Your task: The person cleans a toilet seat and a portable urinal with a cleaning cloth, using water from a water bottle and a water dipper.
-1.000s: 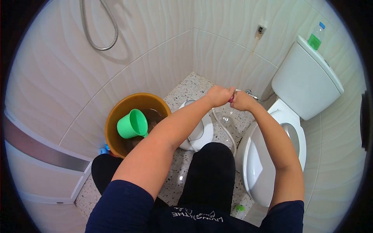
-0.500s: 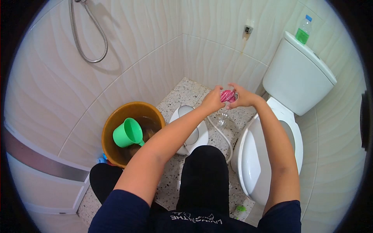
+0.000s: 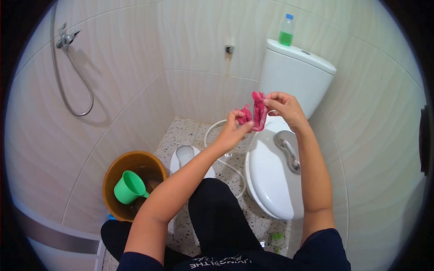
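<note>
A small wet-looking pink cloth [image 3: 259, 111] is stretched between my two hands, in front of the toilet tank. My left hand [image 3: 234, 129] pinches its bunched left end. The upper right part of the cloth is between the thumb and fingers of my right hand [image 3: 285, 108], which is slightly higher. Below the hands is the white toilet [image 3: 267, 176], its lid closed, with a grey handle-shaped object [image 3: 288, 150] lying on top.
A brown basin [image 3: 110, 174] with water and a green dipper [image 3: 129, 186] stands at the left. Beside it is a white round item [image 3: 205, 169]. A bottle [image 3: 286, 31] stands on the tank. A white hose [image 3: 235, 170] curves over the speckled floor.
The pink cloth, bunched between both hands before, is now spread out and hangs between them. The head view has shifted, so the toilet and basin appear further left and lower.
</note>
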`<state>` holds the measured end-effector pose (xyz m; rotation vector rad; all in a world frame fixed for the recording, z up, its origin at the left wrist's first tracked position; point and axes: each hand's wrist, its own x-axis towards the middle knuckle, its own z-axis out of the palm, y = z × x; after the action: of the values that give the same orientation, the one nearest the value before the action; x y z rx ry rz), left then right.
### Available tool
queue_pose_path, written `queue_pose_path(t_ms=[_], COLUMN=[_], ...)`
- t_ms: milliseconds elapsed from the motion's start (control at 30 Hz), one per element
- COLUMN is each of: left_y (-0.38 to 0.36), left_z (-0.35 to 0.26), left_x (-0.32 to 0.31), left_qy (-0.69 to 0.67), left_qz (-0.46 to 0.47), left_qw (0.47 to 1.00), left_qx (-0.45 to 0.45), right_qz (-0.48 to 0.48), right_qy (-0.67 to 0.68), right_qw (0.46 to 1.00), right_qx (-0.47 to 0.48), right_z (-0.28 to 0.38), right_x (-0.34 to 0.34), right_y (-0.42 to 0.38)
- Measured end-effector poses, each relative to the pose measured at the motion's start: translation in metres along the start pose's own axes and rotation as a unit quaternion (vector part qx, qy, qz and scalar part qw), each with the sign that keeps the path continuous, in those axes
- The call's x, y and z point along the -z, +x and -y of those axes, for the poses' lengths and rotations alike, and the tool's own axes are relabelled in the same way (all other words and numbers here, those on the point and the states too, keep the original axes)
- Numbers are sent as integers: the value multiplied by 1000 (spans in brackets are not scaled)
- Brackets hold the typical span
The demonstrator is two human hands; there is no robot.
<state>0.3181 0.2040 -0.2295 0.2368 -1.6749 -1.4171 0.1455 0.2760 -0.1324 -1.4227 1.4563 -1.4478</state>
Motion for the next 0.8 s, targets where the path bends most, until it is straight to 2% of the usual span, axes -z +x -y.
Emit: queue_pose_path(t_ms=[67, 133, 200, 267, 333, 367, 400, 467, 500, 533, 600, 700, 733, 800], left_y=[-5, -5, -6, -4, -3, -6, -7, -6, -1, 1, 2, 0, -2, -11], left_z=[-31, -45, -69, -76, -89, -101, -102, -108, -110, -112, -117, -130, -134, -142], left_x=[0, -6, -18, -39, -64, -79, -93, -115, -122, -127, -136, -148, -154, -167], left_qy=[-88, -45, 90, 111, 127, 103, 100, -38, -61, -63, -87, 10, 46, 31], left_qz=[77, 125, 204, 196, 201, 190, 197, 223, 271, 278, 299, 297, 295, 321], left_qw=[963, 954, 924, 935, 968, 975, 974, 974, 960, 958, 945, 954, 954, 946], left_qx=[241, 270, 310, 275, 75, 45, 43, 11, 27, 24, 103, 43, 20, -4], right_qz=[-43, -80, -111, -149, -178, -171, -164, -160, -170, -180, -201, -237, -257, -282], right_qy=[17, 45, 33, 38, 23, 19, 15, 38, 44, 51, 51, 23, 55, 86], right_qw=[999, 992, 989, 985, 981, 982, 983, 982, 980, 978, 974, 968, 964, 955], right_qx=[24, 86, 90, 80, 80, 79, 78, 90, 90, 91, 92, 76, 51, 29], right_z=[21, 34, 44, 52, 53, 53, 53, 57, 59, 61, 62, 62, 67, 70], right_x=[12, 29, 36, 38, 41, 44, 47, 49, 51, 54, 64, 77, 75, 73], right_y=[-27, -54, -83, -111, -133, -144, -155, -177, -187, -197, -218, -248, -256, -270])
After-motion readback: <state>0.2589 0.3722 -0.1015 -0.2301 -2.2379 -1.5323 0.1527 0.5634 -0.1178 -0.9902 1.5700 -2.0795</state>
